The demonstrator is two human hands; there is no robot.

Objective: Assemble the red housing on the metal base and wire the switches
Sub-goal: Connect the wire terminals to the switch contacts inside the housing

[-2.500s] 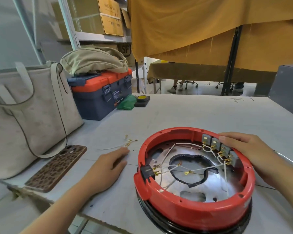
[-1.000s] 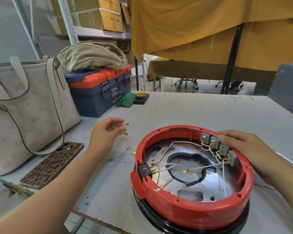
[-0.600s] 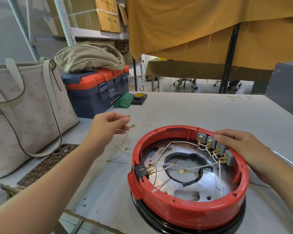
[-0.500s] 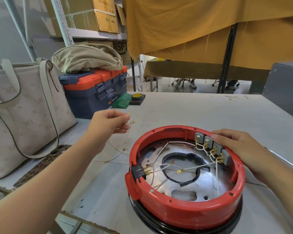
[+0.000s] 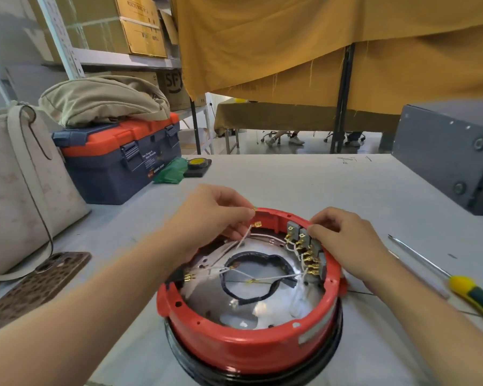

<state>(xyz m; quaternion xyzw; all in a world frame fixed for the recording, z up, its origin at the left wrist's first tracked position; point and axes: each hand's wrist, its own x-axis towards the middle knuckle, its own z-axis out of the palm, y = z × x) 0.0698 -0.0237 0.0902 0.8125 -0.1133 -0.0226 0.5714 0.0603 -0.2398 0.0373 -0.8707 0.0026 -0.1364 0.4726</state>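
A round red housing (image 5: 243, 346) sits on a shiny metal base (image 5: 271, 307) with a black ring in its middle. A row of grey switches (image 5: 300, 235) with brass terminals lines the housing's inner right wall, with white wires running across the base. My left hand (image 5: 207, 215) hovers over the housing's far left rim and pinches thin white wires (image 5: 244, 236) tipped with brass connectors. My right hand (image 5: 343, 238) lies over the right rim, fingertips touching the top of the switches.
A yellow-handled screwdriver (image 5: 457, 282) lies right of the housing. A grey box (image 5: 452, 151) stands at the far right. On the left are a beige handbag (image 5: 17, 190), a phone (image 5: 37, 288) and a blue-orange toolbox (image 5: 120, 160) with a cloth bag on top.
My left hand picked up the loose wires from the table and carried them right, over the housing's rim. My right hand stayed on the switches. The view tilted down.
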